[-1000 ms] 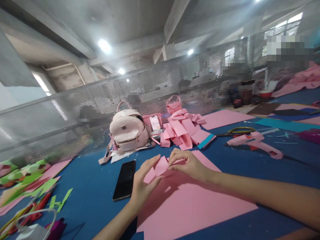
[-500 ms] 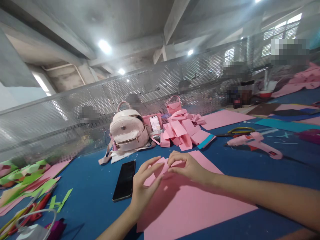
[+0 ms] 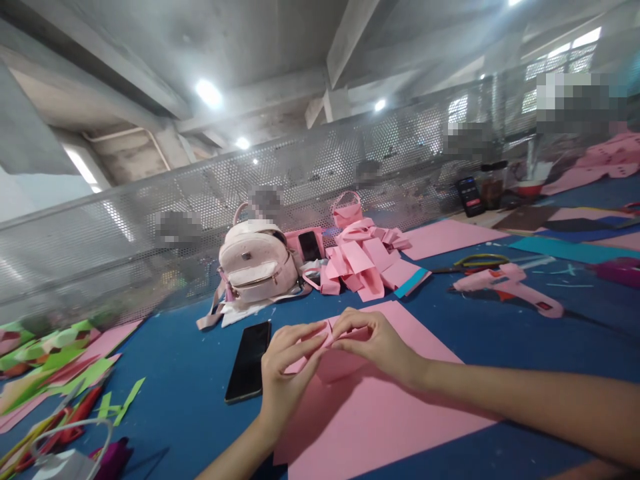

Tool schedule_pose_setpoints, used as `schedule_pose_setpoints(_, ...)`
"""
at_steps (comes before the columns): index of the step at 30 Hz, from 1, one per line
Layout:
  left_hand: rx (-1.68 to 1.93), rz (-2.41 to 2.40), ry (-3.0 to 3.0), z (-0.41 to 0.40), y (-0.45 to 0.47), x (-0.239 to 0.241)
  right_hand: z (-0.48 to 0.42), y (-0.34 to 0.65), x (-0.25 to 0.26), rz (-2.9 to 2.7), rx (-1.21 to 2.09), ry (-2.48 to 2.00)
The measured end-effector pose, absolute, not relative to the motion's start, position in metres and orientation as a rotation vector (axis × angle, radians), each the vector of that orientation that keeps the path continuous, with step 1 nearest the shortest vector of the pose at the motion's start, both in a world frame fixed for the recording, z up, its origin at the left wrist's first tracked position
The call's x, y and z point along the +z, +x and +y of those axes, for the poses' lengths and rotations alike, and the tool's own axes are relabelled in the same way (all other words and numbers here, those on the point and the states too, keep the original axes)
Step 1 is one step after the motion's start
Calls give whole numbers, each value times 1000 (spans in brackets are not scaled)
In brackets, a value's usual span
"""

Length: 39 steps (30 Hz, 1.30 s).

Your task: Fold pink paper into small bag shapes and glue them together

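Note:
My left hand (image 3: 290,360) and my right hand (image 3: 377,340) pinch a small folded piece of pink paper (image 3: 340,363) between thumbs and fingertips. The two hands nearly meet at its upper edge, and part of the piece is hidden behind the fingers. Below it lies a large pink sheet (image 3: 390,420), with the shadow of my hands across it. Close to my left hand, a black phone (image 3: 249,360) rests on the blue table (image 3: 180,387).
A pale pink backpack (image 3: 257,263) stands behind, beside a heap of pink paper strips (image 3: 367,263). To the right lie a pink glue gun (image 3: 510,287) and scissors (image 3: 480,262). Green and pink paper (image 3: 75,367) lies at left, near red-handled scissors (image 3: 75,423). A perforated metal screen (image 3: 300,167) runs along the back.
My left hand's fingers have closed on the pink piece, and both hands have drawn together at its upper edge. The phone by the backpack has gone dark.

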<state>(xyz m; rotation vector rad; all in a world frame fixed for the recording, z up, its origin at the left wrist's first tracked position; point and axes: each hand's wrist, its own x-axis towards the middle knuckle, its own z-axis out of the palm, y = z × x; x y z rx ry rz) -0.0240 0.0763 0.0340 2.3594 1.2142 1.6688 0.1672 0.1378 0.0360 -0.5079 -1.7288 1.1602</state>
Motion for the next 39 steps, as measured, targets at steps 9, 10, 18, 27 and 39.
schedule_pose_setpoints(9, 1702, 1212, 2299, 76, -22, 30, 138, 166, 34, -1702, 1117, -538)
schedule_pose_setpoints(10, 1707, 1210, 2273, 76, -21, 29, 138, 166, 34, -1705, 1106, -533)
schedule_pose_setpoints(18, 1696, 1219, 2011, 71, -12, 31, 141, 165, 32, -1755, 987, -457)
schedule_pose_setpoints(27, 1722, 1251, 2051, 66, -10, 35, 138, 166, 34, -1841, 897, -429)
schedule_pose_setpoints(39, 1711, 1347, 2007, 72, -15, 37, 146, 168, 39, -1922, 800, -374)
